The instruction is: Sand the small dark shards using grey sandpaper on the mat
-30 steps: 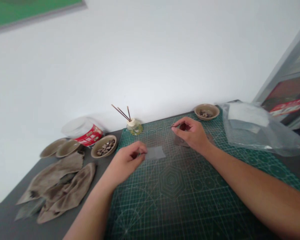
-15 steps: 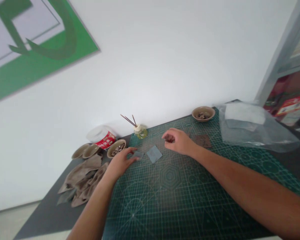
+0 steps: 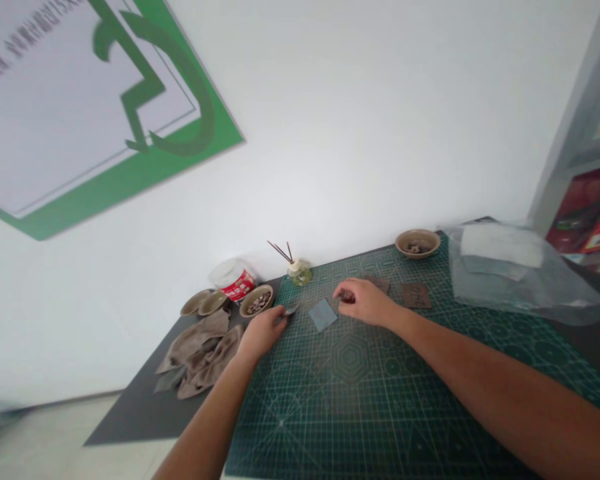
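The blue-grey square (image 3: 323, 315) is lying flat on the green cutting mat (image 3: 300, 417), between the two hands and apart from both, its right corner sitting nearer the right hand (image 3: 364, 302); the thin grey piece (image 3: 292, 310) is sticking out from the fingertips of the left hand (image 3: 266, 329), just left of that square; the left hand is pinching this piece between thumb and fingers, the grip nearly closed; the right hand is hovering with its fingers curling toward the thumb, and I cannot tell whether it is holding anything in the dark hollow there; beyond the right wrist, one brown square (image 3: 416, 296) is resting on the mat, with another brown piece (image 3: 380, 285) lying partly behind the hand; the blue-grey square is pointing one corner toward the wall (image 3: 360, 167) and the opposite one toward the person, its sides looking about equal, with neither direction reading as a long axis; the thin piece is showing nearly edge-on, its long axis running rightward and slightly toward the wall.
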`<action>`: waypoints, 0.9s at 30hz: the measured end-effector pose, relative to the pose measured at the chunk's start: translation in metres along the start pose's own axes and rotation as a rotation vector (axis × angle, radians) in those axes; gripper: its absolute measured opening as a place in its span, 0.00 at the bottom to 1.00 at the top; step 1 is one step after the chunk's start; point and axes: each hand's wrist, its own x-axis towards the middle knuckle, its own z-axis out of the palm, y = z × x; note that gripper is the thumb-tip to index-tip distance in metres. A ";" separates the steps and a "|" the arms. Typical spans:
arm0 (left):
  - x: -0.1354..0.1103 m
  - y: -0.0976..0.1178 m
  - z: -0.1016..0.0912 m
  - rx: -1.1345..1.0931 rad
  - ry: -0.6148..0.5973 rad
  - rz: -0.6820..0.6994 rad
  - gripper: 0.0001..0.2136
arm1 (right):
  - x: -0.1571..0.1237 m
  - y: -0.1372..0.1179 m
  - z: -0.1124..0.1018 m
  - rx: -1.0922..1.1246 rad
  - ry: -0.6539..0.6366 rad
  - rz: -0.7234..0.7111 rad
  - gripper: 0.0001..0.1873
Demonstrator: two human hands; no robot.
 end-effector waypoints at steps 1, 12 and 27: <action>0.000 0.004 -0.001 -0.033 0.032 -0.008 0.07 | 0.000 0.001 0.001 0.025 0.001 0.013 0.10; -0.008 0.085 0.022 -0.820 -0.091 -0.132 0.15 | -0.007 -0.019 0.018 0.305 -0.011 0.053 0.12; 0.029 0.081 0.056 -1.218 -0.259 -0.082 0.12 | -0.004 -0.017 0.012 -0.145 0.179 0.186 0.31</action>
